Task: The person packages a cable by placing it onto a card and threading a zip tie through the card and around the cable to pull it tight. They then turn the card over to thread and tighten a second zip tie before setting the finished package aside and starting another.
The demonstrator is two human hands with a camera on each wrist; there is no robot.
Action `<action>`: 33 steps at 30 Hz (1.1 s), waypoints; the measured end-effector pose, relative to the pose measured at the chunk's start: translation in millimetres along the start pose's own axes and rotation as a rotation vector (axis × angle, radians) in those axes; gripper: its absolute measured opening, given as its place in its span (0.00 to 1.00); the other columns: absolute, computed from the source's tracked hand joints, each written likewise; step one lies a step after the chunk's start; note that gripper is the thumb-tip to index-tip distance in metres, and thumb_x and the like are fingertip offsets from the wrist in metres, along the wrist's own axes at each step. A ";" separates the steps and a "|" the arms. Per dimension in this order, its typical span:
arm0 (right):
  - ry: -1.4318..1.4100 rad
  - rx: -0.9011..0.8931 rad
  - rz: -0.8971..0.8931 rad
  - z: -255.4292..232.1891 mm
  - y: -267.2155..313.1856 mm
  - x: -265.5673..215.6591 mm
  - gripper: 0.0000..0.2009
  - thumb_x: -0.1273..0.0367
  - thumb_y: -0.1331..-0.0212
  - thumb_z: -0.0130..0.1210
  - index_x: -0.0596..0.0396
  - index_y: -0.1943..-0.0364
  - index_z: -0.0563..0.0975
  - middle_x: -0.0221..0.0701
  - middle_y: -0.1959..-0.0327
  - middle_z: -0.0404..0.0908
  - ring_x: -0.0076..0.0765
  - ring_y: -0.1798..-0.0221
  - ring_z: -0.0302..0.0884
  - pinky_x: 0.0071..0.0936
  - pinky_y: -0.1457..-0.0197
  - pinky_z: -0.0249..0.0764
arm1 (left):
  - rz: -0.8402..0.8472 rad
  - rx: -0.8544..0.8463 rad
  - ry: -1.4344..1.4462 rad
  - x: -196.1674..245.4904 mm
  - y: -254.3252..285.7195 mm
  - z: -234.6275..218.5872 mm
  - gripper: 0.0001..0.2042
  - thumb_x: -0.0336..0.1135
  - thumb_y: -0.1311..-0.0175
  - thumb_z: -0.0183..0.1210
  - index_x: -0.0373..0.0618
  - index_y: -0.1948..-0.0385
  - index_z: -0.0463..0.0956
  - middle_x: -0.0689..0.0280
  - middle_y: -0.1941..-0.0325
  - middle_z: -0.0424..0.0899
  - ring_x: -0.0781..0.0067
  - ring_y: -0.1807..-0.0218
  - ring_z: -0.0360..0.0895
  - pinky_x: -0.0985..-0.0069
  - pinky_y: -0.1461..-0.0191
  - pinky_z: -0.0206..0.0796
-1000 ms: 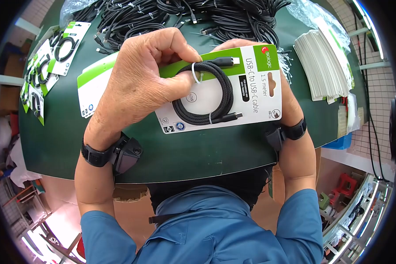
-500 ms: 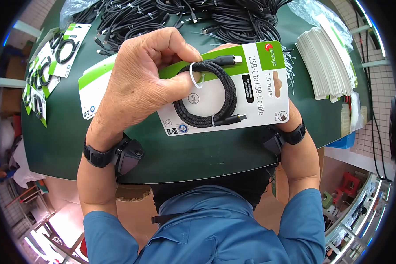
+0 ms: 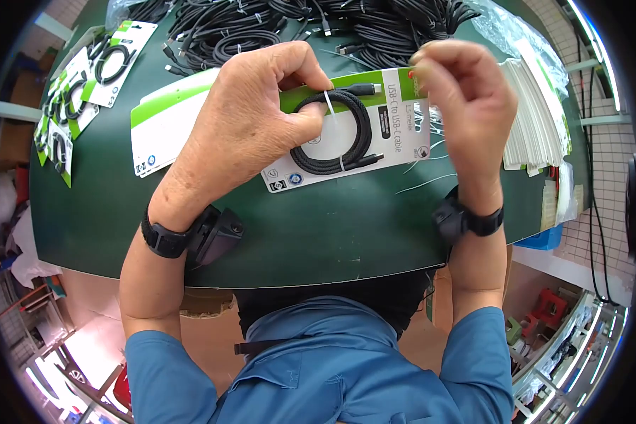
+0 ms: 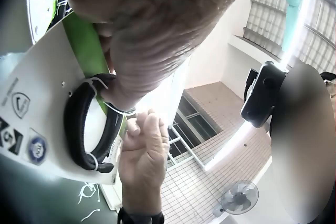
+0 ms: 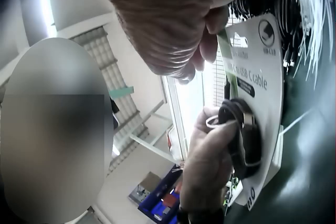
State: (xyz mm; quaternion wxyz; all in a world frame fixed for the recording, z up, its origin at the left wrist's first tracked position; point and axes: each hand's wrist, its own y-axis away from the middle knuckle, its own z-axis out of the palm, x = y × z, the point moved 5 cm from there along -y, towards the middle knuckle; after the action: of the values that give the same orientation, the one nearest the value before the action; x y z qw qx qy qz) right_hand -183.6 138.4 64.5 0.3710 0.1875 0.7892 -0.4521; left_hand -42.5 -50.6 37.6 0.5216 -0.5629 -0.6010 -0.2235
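Observation:
A black braided USB-C cable [image 3: 365, 134], coiled, lies against a white-and-green retail card [image 3: 403, 121]. My left hand [image 3: 244, 116] grips both at the card's left part, with the thumb over the coil and the fingertips at the top edge. A white cable tie [image 3: 330, 103] loops round the coil beside that thumb; a second tie binds the lower part. At the card's right end my right hand [image 3: 473, 116] is raised, blurred, thumb and fingertips close together over the corner with the red logo. I cannot tell whether it holds anything.
Bundled black cables [image 3: 247, 28] are heaped at the back. Finished carded cables [image 3: 113, 63] pile at the left. Flat cards [image 3: 166, 124] lie beyond my left wrist, and a stack of cards [image 3: 537, 116] stands at the right. Loose white ties [image 3: 425, 182] lie on the green table [image 3: 318, 233].
My right hand has come out from behind the card and risen at its right end. My left hand has shifted slightly right, and the card with the cable sits slightly higher.

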 end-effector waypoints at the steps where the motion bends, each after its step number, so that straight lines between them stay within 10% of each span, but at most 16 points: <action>1: 0.125 -0.093 -0.135 10.5 6.0 -18.5 0.13 0.73 0.46 0.76 0.56 0.57 0.86 0.28 0.64 0.89 0.23 0.67 0.84 0.23 0.62 0.81 | 0.012 -0.007 -0.012 -0.4 -0.3 0.6 0.08 0.22 0.46 0.62 0.32 0.63 0.81 0.64 0.71 0.82 0.79 0.69 0.76 0.78 0.61 0.72; 6: 0.268 -0.171 -0.567 36.5 22.4 -43.2 0.17 0.75 0.50 0.78 0.56 0.56 0.85 0.34 0.61 0.89 0.33 0.66 0.84 0.28 0.64 0.77 | -0.088 -0.100 -0.049 -5.6 -2.9 -4.2 0.07 0.19 0.43 0.65 0.36 0.63 0.80 0.70 0.62 0.84 0.87 0.59 0.78 0.83 0.49 0.74; 33: 0.132 -0.371 -0.302 45.7 27.2 -37.6 0.10 0.81 0.47 0.72 0.56 0.62 0.86 0.34 0.66 0.86 0.36 0.63 0.86 0.27 0.59 0.82 | -0.082 -0.156 -0.074 -8.7 -1.8 1.7 0.07 0.20 0.44 0.64 0.37 0.65 0.77 0.73 0.66 0.78 0.86 0.62 0.72 0.83 0.55 0.67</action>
State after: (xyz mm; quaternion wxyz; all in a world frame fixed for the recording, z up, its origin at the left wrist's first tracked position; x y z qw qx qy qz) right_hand -122.9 115.0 62.8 0.2750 0.0251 0.9003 -0.3364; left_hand -46.3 -53.5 29.9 0.4442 -0.5844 -0.6232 -0.2698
